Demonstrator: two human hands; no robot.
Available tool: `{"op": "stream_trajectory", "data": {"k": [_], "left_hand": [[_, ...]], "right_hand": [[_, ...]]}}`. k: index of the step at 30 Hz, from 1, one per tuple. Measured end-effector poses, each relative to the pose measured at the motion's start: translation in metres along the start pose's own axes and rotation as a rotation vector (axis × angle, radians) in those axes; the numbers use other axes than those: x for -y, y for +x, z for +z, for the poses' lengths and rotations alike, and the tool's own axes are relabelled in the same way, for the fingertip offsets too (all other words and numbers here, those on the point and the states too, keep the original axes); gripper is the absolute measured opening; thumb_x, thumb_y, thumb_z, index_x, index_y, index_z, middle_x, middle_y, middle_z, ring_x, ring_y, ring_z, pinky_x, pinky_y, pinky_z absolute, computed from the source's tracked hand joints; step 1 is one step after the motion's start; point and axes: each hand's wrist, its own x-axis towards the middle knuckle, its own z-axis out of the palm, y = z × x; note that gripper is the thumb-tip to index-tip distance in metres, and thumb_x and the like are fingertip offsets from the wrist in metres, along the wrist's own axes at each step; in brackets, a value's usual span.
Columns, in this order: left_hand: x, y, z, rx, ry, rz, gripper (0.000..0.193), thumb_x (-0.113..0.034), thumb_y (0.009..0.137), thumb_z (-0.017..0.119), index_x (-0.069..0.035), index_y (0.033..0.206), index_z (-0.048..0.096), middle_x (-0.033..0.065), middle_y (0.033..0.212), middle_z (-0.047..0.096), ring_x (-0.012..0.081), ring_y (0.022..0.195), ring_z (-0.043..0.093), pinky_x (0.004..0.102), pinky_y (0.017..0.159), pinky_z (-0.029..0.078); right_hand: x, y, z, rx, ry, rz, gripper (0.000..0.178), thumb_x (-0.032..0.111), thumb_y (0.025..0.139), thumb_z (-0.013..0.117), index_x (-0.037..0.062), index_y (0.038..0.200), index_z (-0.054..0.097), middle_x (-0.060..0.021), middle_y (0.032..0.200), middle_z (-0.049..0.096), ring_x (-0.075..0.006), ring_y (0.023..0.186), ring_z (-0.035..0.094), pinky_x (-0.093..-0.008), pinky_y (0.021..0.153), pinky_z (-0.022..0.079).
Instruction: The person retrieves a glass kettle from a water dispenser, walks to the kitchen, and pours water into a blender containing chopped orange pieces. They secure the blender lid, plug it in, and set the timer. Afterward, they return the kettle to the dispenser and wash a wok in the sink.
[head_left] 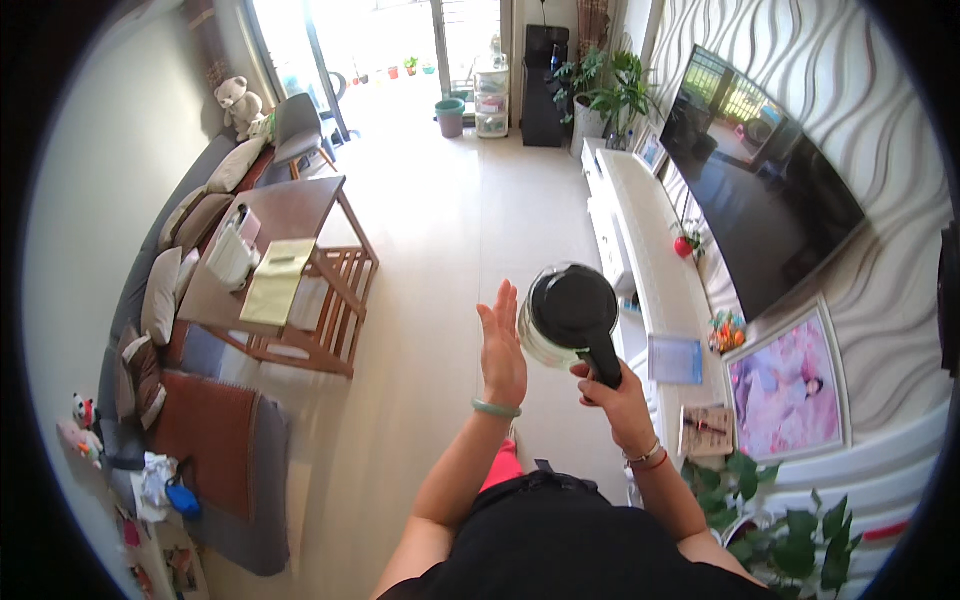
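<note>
Out in front of me is a clear glass jug (540,345) with a round black lid and a black handle. My right hand (618,400) is closed around that handle. Beside the jug's left side my left hand (503,350) is raised, its fingers stretched out and nothing in it. A pale green bangle circles the left wrist. Between the left hand and the glass there seems to be a narrow gap. The lid hides most of the jug's inside, so how full it is cannot be told.
To the left stand a brown wooden table (325,205) with a yellow-green cloth and a sofa (270,470). A long white cabinet (650,270) runs along the right wall under a television (760,170). A leafy plant (800,540) is close by my right arm.
</note>
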Motion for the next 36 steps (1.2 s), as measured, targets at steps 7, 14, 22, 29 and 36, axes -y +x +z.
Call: {"op": "stream_trajectory", "data": {"k": [7,14,22,29,36], "left_hand": [[0.002,0.190,0.017,-0.009,0.069,-0.094,0.071,-0.061,0.099,0.018,-0.014,0.150,0.029,0.0090,0.157,0.025,0.0211,0.147,0.013,0.0440,0.117,0.003],[0.038,0.391,0.025,0.018,0.061,-0.088,0.070,-0.061,0.099,0.018,-0.014,0.150,0.030,0.0093,0.157,0.025,0.0212,0.147,0.013,0.0428,0.117,0.005],[0.036,0.622,0.045,-0.038,0.052,-0.011,0.070,-0.061,0.099,0.017,-0.014,0.151,0.029,0.0094,0.158,0.024,0.0218,0.147,0.012,0.0437,0.118,0.003],[0.044,0.810,0.036,-0.080,0.046,0.013,0.070,-0.061,0.099,0.017,-0.015,0.151,0.029,0.0096,0.157,0.024,0.0224,0.147,0.012,0.0444,0.118,0.003],[0.069,1.013,0.019,-0.050,0.053,-0.070,0.070,-0.061,0.100,0.017,-0.015,0.151,0.029,0.0090,0.157,0.026,0.0220,0.147,0.014,0.0438,0.117,0.005]], "right_hand": [[0.039,0.181,-0.002,-0.102,0.017,0.015,0.016,0.002,0.081,0.065,0.0014,0.096,0.058,-0.0044,0.098,0.064,-0.0060,0.073,0.049,-0.0218,0.064,0.041],[0.055,0.384,-0.024,-0.096,-0.021,-0.026,0.024,0.003,0.084,0.063,0.0020,0.108,0.061,-0.0057,0.101,0.064,-0.0090,0.081,0.057,-0.0254,0.071,0.051],[0.112,0.622,-0.020,-0.052,0.045,0.002,0.017,0.001,0.082,0.064,0.0009,0.099,0.059,-0.0031,0.095,0.062,-0.0050,0.070,0.047,-0.0205,0.063,0.040],[0.141,0.811,-0.020,-0.043,0.044,0.015,0.018,0.002,0.083,0.064,0.0009,0.100,0.060,-0.0006,0.090,0.060,-0.0049,0.070,0.048,-0.0204,0.062,0.041],[0.157,1.007,-0.013,-0.053,0.071,0.052,0.017,0.000,0.082,0.064,0.0001,0.099,0.060,0.0007,0.082,0.057,-0.0047,0.066,0.047,-0.0199,0.060,0.040]]}}
